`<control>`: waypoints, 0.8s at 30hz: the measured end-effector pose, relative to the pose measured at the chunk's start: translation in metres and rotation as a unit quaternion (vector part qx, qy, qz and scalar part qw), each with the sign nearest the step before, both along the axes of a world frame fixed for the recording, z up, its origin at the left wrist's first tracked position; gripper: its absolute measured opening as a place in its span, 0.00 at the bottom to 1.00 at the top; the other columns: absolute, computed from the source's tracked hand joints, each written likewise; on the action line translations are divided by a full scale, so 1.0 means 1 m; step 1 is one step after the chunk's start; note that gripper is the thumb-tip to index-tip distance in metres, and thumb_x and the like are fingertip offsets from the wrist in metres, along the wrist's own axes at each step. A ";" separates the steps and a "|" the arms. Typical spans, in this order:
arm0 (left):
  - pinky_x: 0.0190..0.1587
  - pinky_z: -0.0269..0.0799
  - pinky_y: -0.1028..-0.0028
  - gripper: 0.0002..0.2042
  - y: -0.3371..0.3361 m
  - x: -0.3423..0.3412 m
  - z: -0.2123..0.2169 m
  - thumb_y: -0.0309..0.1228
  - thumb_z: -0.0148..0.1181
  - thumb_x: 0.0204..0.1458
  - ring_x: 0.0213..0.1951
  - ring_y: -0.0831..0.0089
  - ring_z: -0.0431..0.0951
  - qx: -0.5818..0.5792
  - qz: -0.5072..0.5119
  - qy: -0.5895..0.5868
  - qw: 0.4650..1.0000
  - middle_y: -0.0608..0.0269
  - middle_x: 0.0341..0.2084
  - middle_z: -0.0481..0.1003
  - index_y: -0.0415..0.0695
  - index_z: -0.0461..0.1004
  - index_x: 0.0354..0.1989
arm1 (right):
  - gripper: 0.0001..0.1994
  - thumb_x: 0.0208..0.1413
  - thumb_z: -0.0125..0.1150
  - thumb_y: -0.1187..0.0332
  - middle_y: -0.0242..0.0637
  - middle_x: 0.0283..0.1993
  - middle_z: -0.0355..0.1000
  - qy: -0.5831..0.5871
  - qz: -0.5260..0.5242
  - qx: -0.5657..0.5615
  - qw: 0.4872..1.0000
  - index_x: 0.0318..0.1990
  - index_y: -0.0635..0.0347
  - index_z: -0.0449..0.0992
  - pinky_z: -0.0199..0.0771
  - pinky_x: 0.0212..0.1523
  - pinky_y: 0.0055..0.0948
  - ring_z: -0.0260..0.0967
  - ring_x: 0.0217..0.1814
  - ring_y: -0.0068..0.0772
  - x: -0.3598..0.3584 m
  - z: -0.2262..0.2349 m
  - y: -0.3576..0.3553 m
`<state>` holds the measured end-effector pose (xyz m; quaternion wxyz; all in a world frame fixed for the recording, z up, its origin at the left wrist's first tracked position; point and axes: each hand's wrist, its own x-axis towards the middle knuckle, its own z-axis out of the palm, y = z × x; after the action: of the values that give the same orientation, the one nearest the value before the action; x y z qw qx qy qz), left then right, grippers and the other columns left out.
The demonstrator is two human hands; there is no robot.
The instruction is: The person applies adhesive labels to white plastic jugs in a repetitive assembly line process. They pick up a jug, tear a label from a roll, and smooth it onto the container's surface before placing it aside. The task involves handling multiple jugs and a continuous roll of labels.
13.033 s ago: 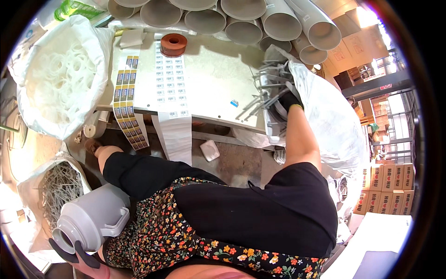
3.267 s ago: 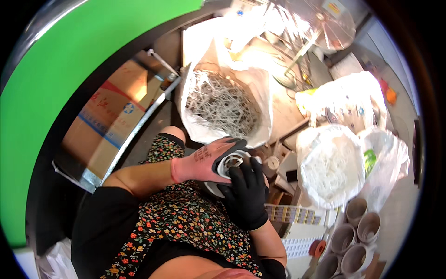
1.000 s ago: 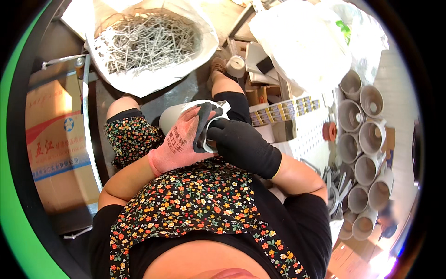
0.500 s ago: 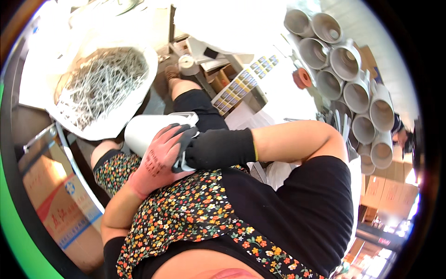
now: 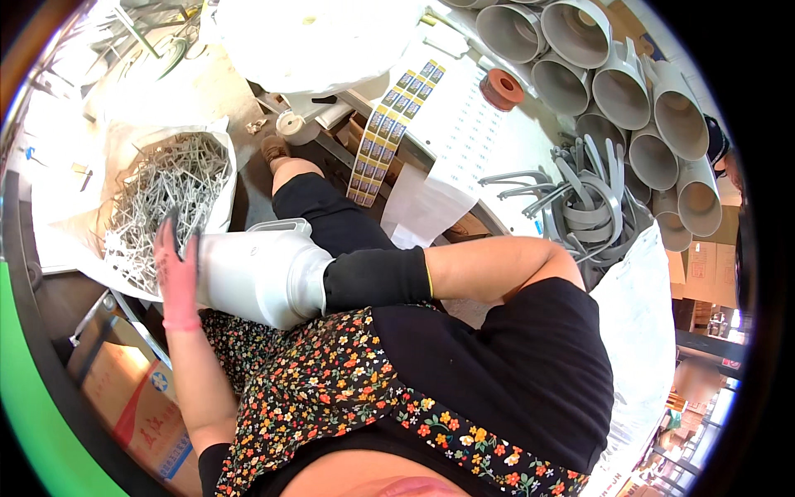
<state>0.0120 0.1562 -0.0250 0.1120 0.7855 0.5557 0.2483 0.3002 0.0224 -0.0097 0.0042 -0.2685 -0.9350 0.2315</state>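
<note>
Across my lap lies a pale grey plastic jug body [image 5: 240, 269] with a loop handle [image 5: 286, 224] on its far side. My left hand [image 5: 176, 273], in a pink glove with dark fingertips, stands upright at the jug's closed left end. Its fingers are stretched out and slightly blurred; firm contact is hard to judge. My right forearm, in a black sleeve cuff [image 5: 377, 277], reaches into the jug's wide mouth at the right. My right hand is hidden inside, so its fingers do not show.
A white sack [image 5: 217, 178] of thin metal rods [image 5: 166, 195] stands at the left above a cardboard box [image 5: 137, 398]. On the right are stacked grey jug bodies [image 5: 621, 95], curved grey handles [image 5: 592, 203], a label sheet [image 5: 393, 132] and an orange-brown roll [image 5: 502, 89].
My left hand has left my right hand and moved left to the jug's closed end. My right hand has gone into the jug's mouth. The view has shifted.
</note>
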 end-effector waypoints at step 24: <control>0.41 0.73 0.72 0.18 0.078 -0.101 0.072 0.34 0.39 0.64 0.38 0.70 0.77 -0.095 0.012 -0.312 0.945 0.56 0.38 0.77 0.33 0.74 0.45 | 0.15 0.47 0.66 0.67 0.38 0.48 0.71 0.027 -0.617 0.313 0.721 0.43 0.57 0.74 0.57 0.61 0.47 0.67 0.52 0.40 0.210 -0.095 -0.036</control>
<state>-0.0888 0.2344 0.0474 0.3513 0.6478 0.5232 0.4280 0.5105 -0.0131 -0.1044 0.2556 -0.7632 -0.5809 -0.1215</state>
